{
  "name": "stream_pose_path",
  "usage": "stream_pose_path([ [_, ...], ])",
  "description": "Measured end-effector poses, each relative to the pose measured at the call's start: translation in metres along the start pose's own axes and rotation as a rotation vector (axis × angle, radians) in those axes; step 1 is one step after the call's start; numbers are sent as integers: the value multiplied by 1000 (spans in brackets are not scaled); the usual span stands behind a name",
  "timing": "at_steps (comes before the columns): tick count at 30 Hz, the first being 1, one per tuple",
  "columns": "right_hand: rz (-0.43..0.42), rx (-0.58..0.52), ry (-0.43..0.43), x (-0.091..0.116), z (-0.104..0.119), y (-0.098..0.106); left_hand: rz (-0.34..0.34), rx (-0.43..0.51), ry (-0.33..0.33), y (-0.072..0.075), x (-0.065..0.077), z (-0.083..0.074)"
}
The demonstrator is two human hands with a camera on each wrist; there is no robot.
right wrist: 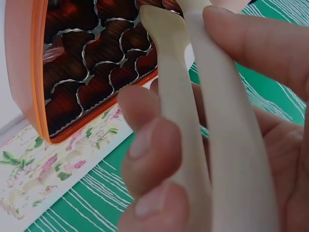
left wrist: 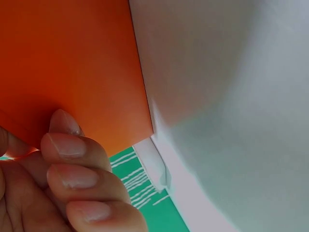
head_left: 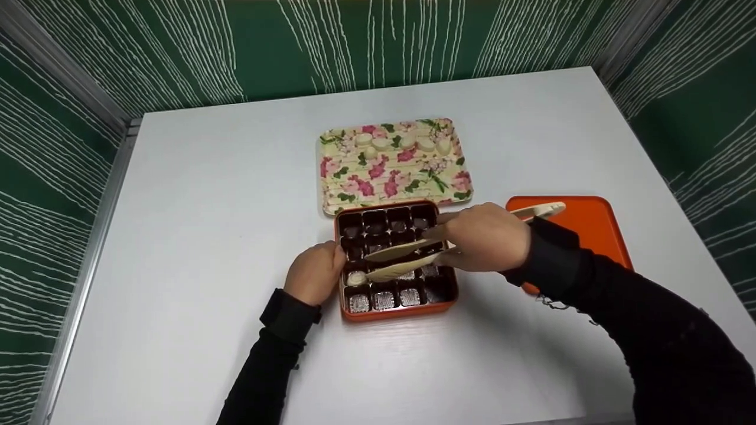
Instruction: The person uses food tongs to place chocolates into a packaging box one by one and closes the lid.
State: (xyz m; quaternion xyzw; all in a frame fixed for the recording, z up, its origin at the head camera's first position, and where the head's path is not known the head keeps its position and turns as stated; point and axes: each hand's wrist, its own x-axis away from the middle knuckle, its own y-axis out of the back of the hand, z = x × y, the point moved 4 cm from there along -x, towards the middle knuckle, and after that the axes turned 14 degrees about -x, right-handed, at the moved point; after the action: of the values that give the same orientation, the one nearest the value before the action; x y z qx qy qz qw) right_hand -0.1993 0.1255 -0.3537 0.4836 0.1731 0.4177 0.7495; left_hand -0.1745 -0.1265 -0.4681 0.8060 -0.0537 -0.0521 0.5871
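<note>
An orange box [head_left: 399, 313] with a dark brown compartment insert stands on the table. My left hand [head_left: 316, 271] holds its left side; in the left wrist view, bent fingers [left wrist: 75, 176] lie against the outer orange wall [left wrist: 77, 58]. My right hand [head_left: 487, 236] grips a pair of cream tongs [head_left: 407, 267], with both arms running between thumb and fingers in the right wrist view. The tong tips are apart over the insert, the nearer one beside a small white round piece [head_left: 356, 278] in a left-hand compartment. No piece shows between the tips.
Behind the box lies a floral tray [head_left: 354, 174] with several white oval pieces [head_left: 407, 141] along its far part. To the right, partly under the right forearm, is a flat orange lid [head_left: 590, 224]. A green, white-streaked wall [head_left: 277, 53] borders the white table.
</note>
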Motion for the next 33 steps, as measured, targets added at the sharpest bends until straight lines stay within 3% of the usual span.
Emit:
stream_pose_path([
  [4, -47, -75, -7, -1, -14, 11, 3, 3, -5, -1, 0, 0],
  [8, -168, -109, -58, -8, -45, 25, 7, 8, 5, 0, 0, 0],
  [13, -292, -83, -262, -16, -102, 35, 19, 3, 21, 0, 0, 1],
  [16, -313, -76, -397, -21, -131, 35, 18, 0, 23, 0, 0, 1],
  [19, -315, -69, -473, -27, -149, 32, 14, 0, 21, -1, 0, 2],
  [24, -317, -60, -521, -39, -162, 26, 16, -2, 11, -2, 1, 1],
  [33, -313, -70, -545, -48, -161, 26, 21, -1, 25, 0, -1, 0],
])
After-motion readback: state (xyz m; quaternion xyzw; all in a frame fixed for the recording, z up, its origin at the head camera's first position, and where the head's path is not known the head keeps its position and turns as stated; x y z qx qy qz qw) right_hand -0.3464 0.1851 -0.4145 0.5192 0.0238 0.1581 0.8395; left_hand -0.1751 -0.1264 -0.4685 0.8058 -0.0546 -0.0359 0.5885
